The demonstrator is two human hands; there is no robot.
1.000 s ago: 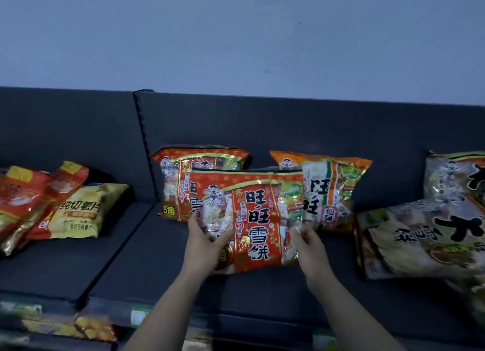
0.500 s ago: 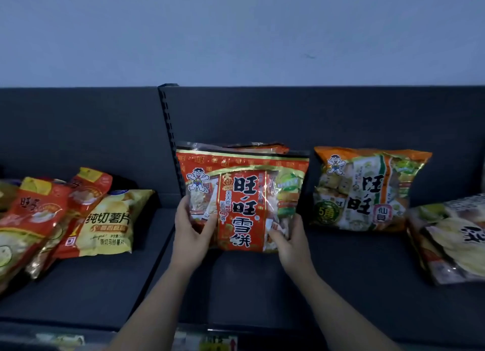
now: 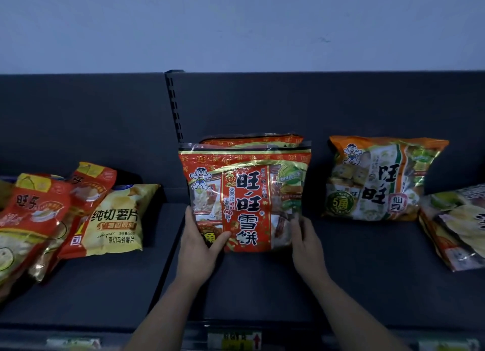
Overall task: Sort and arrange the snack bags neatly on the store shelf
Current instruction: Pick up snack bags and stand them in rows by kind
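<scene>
A red snack bag [image 3: 246,193] with black Chinese lettering stands upright on the dark shelf [image 3: 262,285], leaning on a second red bag [image 3: 252,140] whose top edge shows behind it. My left hand [image 3: 199,245] grips its lower left corner, thumb across the front. My right hand [image 3: 305,241] holds the lower right edge, fingers blurred against the bag. An orange and green bag [image 3: 378,180] leans on the back panel to the right.
At the left lies a loose pile: a yellow chip bag [image 3: 118,219] and red bags [image 3: 39,214] overlapping. Another bag [image 3: 456,227] lies tilted at the far right. A slotted upright [image 3: 174,106] divides the back panel. Price tags [image 3: 236,340] line the shelf's front edge.
The red bag went from in front of the orange bag leftward and back, and now stands upright against the other red bag. Both hands stayed on its lower corners.
</scene>
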